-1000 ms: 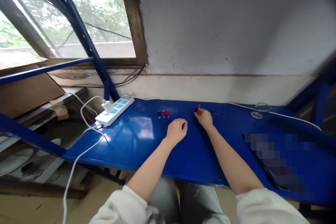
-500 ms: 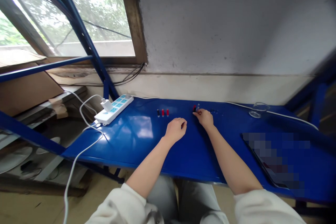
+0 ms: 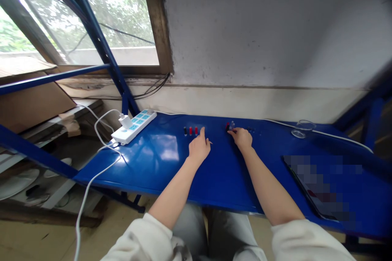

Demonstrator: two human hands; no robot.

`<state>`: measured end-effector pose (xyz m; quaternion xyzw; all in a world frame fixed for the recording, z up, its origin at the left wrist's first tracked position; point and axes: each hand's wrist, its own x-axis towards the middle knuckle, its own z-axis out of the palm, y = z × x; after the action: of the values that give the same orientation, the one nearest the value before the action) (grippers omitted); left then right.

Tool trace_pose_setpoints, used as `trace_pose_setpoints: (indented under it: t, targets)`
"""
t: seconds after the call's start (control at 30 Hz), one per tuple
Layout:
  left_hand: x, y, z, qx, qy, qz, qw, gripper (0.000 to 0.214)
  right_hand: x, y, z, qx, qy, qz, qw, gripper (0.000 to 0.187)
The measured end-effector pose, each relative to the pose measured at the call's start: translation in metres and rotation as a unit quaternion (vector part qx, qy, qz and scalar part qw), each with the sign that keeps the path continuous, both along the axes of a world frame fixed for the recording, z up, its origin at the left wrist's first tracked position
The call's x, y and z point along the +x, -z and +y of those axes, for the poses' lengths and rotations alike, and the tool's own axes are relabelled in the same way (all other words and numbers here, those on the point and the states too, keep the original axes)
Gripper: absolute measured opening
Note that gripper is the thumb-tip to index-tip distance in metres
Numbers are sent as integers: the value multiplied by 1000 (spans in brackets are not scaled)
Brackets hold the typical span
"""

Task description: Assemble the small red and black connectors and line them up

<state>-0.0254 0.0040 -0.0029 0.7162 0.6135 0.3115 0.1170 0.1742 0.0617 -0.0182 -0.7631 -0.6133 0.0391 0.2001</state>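
Observation:
A short row on the blue table (image 3: 153,163) holds one small black cylinder (image 3: 185,131) and two red cylinders (image 3: 190,131), all upright with pale lower ends. Just right of that row, my left hand (image 3: 199,147) has its index finger stretched forward and thumb apart, with nothing visible in it. My right hand (image 3: 243,139) is closed in a pinch beside a second small cluster: a red piece (image 3: 227,124), a dark piece and a clear piece (image 3: 232,124). Whatever its fingertips grip is too small to make out. Several tiny dark or clear bits (image 3: 251,129) lie beyond the right hand.
A white power strip (image 3: 134,127) with a plugged-in adapter and trailing cable (image 3: 87,195) occupies the table's left end. At right are a clear round container (image 3: 298,133), a white cord (image 3: 339,135) and a dark flat device (image 3: 309,187). Blue frame posts (image 3: 101,45) flank the table.
My left hand has moved slightly left, and its index finger has straightened out towards the row. My right hand's fingertips have shifted slightly right beside the cluster.

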Motion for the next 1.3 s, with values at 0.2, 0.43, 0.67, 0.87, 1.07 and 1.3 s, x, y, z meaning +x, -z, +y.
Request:
trace_pose_setpoints:
  t: [0.2,0.43,0.67,0.87,1.07,1.3]
  targets:
    - [-10,4,10,-13,-68,27,997,68,-4,-7,-6,-35,4,-38,999,28]
    - [-14,2,14,11,-79,4,997,37,-17,-17,-27,-51,-29,-56,997,23]
    - [-5,1,18,-42,71,-311,947,17,-44,-17,-44,1,-98,56,994,38]
    - [3,-3,11,-137,185,-452,862,22,-56,-22,-49,56,-148,220,963,56]
    - [3,-5,8,-119,204,-462,855,27,-58,-23,-53,111,-192,322,921,53]
    - [6,-5,8,-82,127,-474,867,35,-62,-26,-57,140,-227,304,914,42]
